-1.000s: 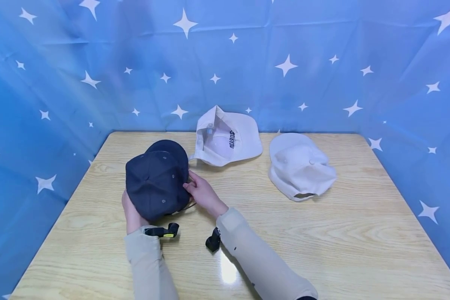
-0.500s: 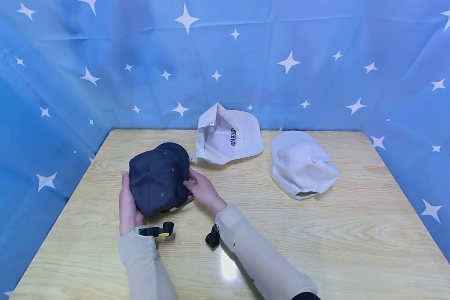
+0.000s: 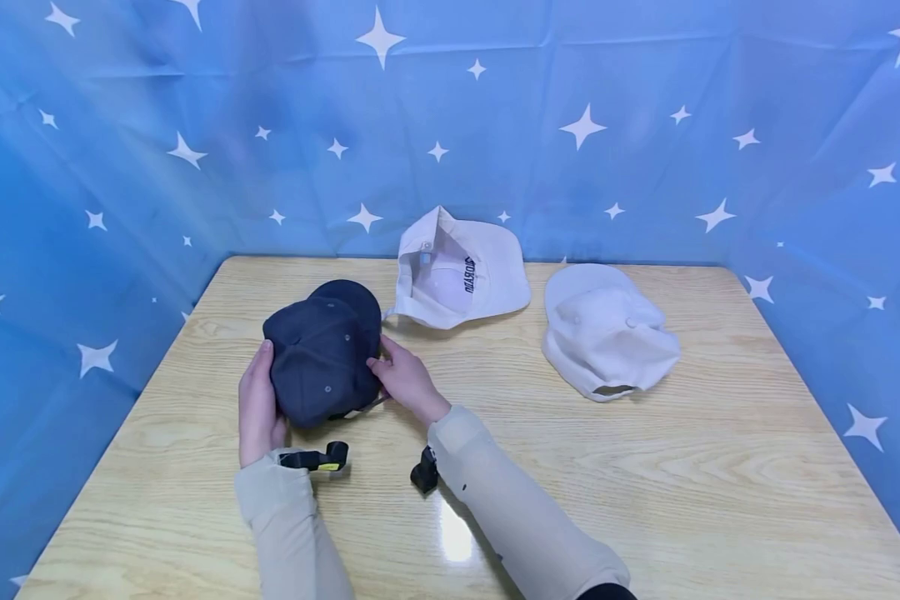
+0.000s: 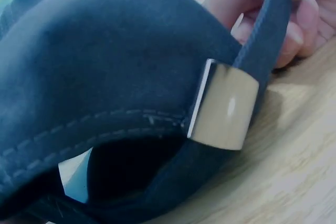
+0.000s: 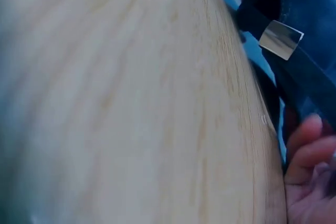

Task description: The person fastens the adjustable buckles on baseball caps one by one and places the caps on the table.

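Note:
A dark navy baseball cap [image 3: 315, 358] sits at the left of the table, crown up, its brim pointing away and to the right. My left hand [image 3: 258, 408] lies along the cap's left side with its visible fingers fairly straight, touching the crown. At the right edge, my right hand [image 3: 408, 379] pinches the cap between thumb and fingers. The left wrist view shows the cap's rear opening, its strap and a shiny metal buckle [image 4: 223, 106]. Right-hand fingers [image 4: 310, 17] appear behind the strap there. In the right wrist view, curled fingers [image 5: 310, 153] lie below the strap.
A white cap [image 3: 495, 267] with dark lettering lies on its side at the back, near the navy brim. Another white cap [image 3: 607, 333], crown up, lies to the right. A star-patterned blue cloth [image 3: 465, 108] hangs behind the wooden table [image 3: 682, 483].
My left hand has shifted from beneath the cap's lower left to along its left side. The cap has turned and moved slightly right. My right hand keeps its pinch; the white caps stay put.

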A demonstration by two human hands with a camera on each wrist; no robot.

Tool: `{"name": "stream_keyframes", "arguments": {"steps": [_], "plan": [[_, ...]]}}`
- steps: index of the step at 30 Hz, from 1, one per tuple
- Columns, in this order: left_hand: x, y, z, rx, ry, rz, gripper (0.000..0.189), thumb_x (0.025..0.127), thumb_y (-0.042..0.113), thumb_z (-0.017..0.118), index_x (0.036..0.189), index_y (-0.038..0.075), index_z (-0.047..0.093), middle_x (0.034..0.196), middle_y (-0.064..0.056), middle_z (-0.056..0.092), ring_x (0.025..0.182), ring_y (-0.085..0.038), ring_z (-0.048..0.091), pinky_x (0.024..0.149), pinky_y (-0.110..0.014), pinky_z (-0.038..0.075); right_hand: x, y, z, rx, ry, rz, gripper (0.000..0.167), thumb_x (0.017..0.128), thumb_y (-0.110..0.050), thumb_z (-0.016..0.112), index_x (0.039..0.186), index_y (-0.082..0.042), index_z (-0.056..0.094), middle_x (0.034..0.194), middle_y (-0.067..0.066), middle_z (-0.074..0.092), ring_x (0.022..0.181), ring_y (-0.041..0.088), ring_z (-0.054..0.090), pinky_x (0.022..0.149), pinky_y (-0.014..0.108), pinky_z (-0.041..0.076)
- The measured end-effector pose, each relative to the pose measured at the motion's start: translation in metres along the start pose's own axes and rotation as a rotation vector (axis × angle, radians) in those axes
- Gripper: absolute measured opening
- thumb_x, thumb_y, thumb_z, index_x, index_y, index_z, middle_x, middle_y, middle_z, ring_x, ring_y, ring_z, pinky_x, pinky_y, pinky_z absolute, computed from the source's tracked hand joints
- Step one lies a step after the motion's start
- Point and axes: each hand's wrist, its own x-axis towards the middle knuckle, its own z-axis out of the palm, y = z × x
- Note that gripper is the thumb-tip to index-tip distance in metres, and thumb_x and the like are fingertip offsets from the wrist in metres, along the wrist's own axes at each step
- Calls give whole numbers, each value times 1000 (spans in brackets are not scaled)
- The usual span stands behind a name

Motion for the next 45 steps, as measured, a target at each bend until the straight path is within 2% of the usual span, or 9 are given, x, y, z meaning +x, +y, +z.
{"name": "stream_keyframes", "arguments": {"steps": [9,14,19,24,29,33,36,40,45], "plan": [[4,-2,11,25,-51,140,59,89,45,46,140,22,27,144,7,23,129,-4,20,106,-23,14,-2,-1,-1,326,-20,-9,53,92,-20,49,139,-17,25,74,9,60,55,21,62,49,32,51],[8,-8,26,-6,143,380,51,90,37,50,135,18,37,136,-1,41,123,-6,35,100,-19,24,-3,-1,-2,395,0,-1,58,91,-19,51,141,-20,22,96,10,57,67,23,62,57,32,53],[5,-8,38,27,287,502,36,94,32,42,126,16,49,126,-3,51,118,-8,42,100,-24,28,-8,1,-4,450,-12,-36,63,90,-17,52,143,-19,17,122,13,44,86,24,60,70,33,52],[-6,-2,50,96,411,574,32,97,30,34,121,19,53,125,4,49,117,-6,38,98,-20,27,-15,3,-6,386,51,-80,61,88,-14,53,141,-18,23,127,10,41,99,19,56,82,29,46],[-11,2,60,137,500,789,25,95,25,43,106,11,60,111,-4,54,100,-17,46,86,-24,35,-25,3,-11,490,65,-81,60,88,-5,51,140,-12,24,129,17,38,110,24,50,88,31,42],[-10,1,72,76,354,895,25,93,23,48,97,3,61,89,-15,60,80,-27,55,72,-30,44,-38,-4,-20,543,88,-45,60,88,-4,50,140,-8,22,131,20,37,112,26,49,90,33,41],[-13,-4,87,44,197,871,27,93,23,47,93,-1,60,76,-21,59,67,-29,58,59,-33,49,-42,2,-24,551,129,-52,59,88,-6,51,139,-6,23,130,20,38,110,26,49,90,33,41],[-15,-16,106,56,10,753,30,94,23,46,95,-3,59,76,-22,59,62,-30,60,52,-35,50,-49,7,-33,546,176,-58,58,89,-7,51,139,-4,23,130,21,38,111,27,48,91,34,41],[-16,-39,124,158,-180,482,38,93,33,46,108,-1,56,91,-23,61,76,-33,61,62,-40,51,-52,19,-47,621,221,-36,59,89,-10,53,139,-6,22,133,20,34,114,29,45,92,35,40]]}}
